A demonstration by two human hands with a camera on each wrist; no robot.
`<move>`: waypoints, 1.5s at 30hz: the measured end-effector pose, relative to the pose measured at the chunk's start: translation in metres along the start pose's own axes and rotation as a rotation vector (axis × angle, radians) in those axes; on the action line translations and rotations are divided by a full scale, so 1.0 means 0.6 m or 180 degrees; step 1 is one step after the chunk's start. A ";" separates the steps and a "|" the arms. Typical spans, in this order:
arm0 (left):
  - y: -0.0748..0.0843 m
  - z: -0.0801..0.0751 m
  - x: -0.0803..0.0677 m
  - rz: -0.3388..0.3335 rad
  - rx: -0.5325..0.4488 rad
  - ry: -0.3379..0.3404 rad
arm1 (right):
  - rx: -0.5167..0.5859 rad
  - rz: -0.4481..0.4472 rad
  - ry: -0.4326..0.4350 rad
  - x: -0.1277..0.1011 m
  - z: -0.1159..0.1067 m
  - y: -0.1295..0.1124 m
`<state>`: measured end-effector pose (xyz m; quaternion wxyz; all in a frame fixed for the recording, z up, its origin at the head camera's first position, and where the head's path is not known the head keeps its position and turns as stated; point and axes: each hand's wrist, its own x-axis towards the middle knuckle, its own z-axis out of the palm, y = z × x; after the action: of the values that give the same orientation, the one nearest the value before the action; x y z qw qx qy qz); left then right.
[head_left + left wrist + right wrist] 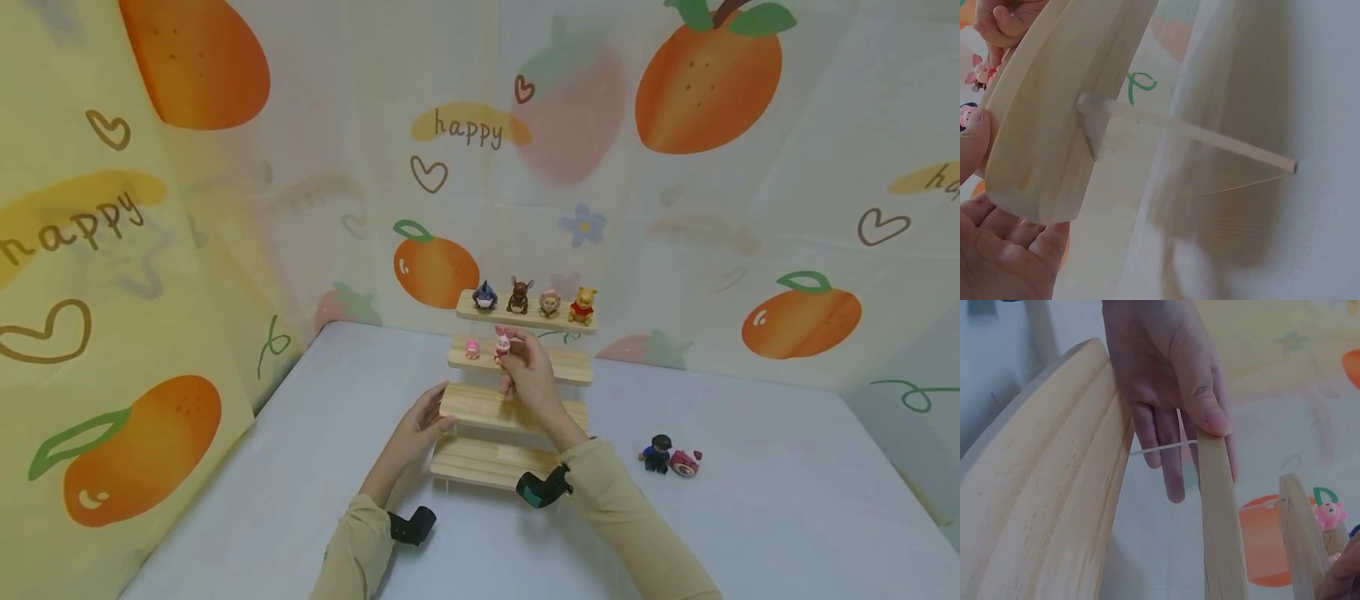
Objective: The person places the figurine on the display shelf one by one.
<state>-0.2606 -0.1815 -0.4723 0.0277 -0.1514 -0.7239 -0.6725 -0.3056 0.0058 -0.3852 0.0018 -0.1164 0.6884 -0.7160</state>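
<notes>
A tiered wooden display stand with several steps stands on the table. My left hand grips the left end of its third step from the top; in the left wrist view the thumb lies on one face of the board and the fingers are under it. My right hand pinches a pink piglet figurine at the second step. To its left on that step sits a small pink figurine. In the right wrist view, only part of the right hand shows at the lower right edge.
On the top step stand a blue donkey figurine, a brown kangaroo figurine, a pale fluffy figurine and a yellow bear figurine. A dark-capped figurine and a pink-red figurine rest on the table at the right.
</notes>
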 end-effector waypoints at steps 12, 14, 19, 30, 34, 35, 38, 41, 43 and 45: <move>0.043 0.007 -0.006 -0.0223 -0.0062 -0.0030 | 0.0030 -0.0038 -0.0090 -0.002 -0.006 0.007; 0.047 0.008 -0.008 -0.0239 -0.0030 -0.0043 | 0.0055 -0.0033 -0.0128 -0.004 -0.010 0.012; 0.034 0.006 -0.006 -0.0259 -0.0074 -0.0054 | 0.0130 -0.0060 -0.0178 -0.015 -0.023 0.020; -0.001 0.001 -0.002 -0.0185 0.0029 0.0035 | 0.0175 -0.0073 -0.0185 -0.033 -0.053 0.013; 0.021 0.002 -0.005 -0.0235 0.0016 -0.0022 | 0.0120 -0.0019 -0.0198 -0.045 -0.070 0.014; 0.028 0.003 -0.006 -0.0252 0.0016 -0.0026 | 0.0123 -0.0026 -0.0193 -0.049 -0.077 0.016; 0.029 0.003 -0.005 -0.0275 -0.0020 -0.0061 | 0.0137 -0.0052 -0.0112 -0.064 -0.096 0.020; 0.010 0.001 -0.001 -0.0171 0.0001 -0.0051 | 0.0111 -0.0125 0.0000 -0.078 -0.115 0.023; 0.001 -0.001 0.000 -0.0020 0.0056 -0.0047 | 0.0043 -0.0198 0.0088 -0.084 -0.126 0.025; -0.004 -0.001 -0.002 0.0142 0.0108 -0.0037 | -0.0010 -0.0304 0.0140 -0.088 -0.136 0.027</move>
<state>-0.2605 -0.1824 -0.4748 0.0410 -0.1710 -0.7318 -0.6584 -0.2705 0.0939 -0.4118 -0.0477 -0.1334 0.6830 -0.7166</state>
